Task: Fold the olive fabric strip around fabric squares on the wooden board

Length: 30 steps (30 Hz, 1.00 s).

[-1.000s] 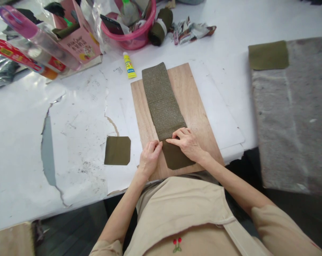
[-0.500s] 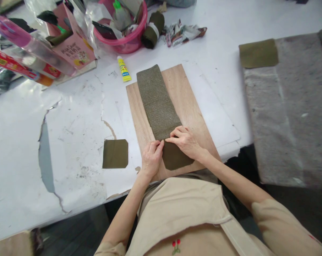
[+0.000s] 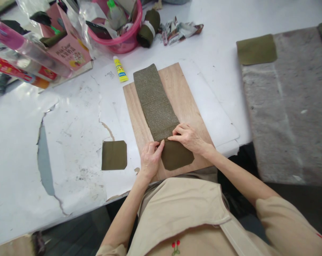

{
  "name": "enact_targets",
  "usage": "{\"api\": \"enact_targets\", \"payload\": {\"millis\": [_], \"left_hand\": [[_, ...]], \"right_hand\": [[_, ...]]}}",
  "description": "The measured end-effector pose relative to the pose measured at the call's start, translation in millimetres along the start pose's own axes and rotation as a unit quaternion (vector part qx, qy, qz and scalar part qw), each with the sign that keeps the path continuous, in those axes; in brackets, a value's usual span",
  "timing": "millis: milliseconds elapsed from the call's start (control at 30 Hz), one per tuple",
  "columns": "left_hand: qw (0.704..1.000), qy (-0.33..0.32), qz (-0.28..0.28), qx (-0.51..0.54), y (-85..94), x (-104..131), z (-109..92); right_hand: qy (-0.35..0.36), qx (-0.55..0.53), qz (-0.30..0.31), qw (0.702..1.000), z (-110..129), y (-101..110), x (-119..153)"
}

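A long olive fabric strip (image 3: 156,101) lies on a thin wooden board (image 3: 183,94) at the table's front edge. Its near end meets a smooth, darker olive fabric patch (image 3: 176,156) with cut corners. My left hand (image 3: 151,156) is closed at the left end of the seam between them, thumb and fingertips pinching the cloth edge. A little to the right, my right hand (image 3: 187,138) pinches the same seam, its other fingers curled above. A separate olive patch (image 3: 114,155) with clipped right corners lies on the table left of the board.
A yellow glue tube (image 3: 120,69) lies beyond the board. Behind it stand a pink basket (image 3: 118,44), a pink box (image 3: 70,49) and a rolled olive cloth (image 3: 148,28). A grey felt-like slab (image 3: 291,106) carrying an olive piece is at right. The white table covering (image 3: 75,149) is torn.
My right hand has slid slightly right along the seam, away from the left hand. The left hand stays in place on the cloth. The whole view has shifted slightly.
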<state>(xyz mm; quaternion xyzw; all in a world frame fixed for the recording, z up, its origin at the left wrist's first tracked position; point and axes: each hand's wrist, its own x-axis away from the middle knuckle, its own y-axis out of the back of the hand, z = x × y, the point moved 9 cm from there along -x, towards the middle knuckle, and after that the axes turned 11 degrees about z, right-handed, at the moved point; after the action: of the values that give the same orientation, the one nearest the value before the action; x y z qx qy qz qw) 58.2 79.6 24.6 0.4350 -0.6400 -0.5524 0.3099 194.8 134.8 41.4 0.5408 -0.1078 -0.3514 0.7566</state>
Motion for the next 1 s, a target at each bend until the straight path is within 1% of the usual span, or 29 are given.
{"api": "enact_targets", "payload": {"millis": [133, 267, 433, 667, 900, 1000], "left_hand": [[0.999, -0.002, 0.025, -0.027, -3.2, 0.3, -1.9], [0.996, -0.014, 0.06, -0.067, -6.7, -3.0, -8.3], [0.99, -0.036, 0.101, -0.094, -10.2, -9.3, -14.5], [0.986, -0.049, 0.13, -0.097, -8.1, -12.6, -16.4], [0.983, -0.063, 0.132, -0.109, -5.2, -15.6, -21.1], [0.982, -0.073, 0.142, -0.101, -5.6, -17.8, -23.5]], "right_hand": [[-0.001, 0.016, -0.002, 1.0, 1.3, -1.4, 0.8], [0.005, 0.037, 0.001, 0.999, 4.3, -2.3, 0.4], [0.003, 0.022, 0.012, 1.0, -2.0, -0.7, 1.9], [0.013, 0.001, 0.006, 1.0, -14.4, 7.8, 8.3], [0.015, -0.004, 0.0, 1.0, -16.9, 7.3, 11.0], [0.021, 0.009, 0.003, 1.0, -15.0, 6.9, 11.7]]}}
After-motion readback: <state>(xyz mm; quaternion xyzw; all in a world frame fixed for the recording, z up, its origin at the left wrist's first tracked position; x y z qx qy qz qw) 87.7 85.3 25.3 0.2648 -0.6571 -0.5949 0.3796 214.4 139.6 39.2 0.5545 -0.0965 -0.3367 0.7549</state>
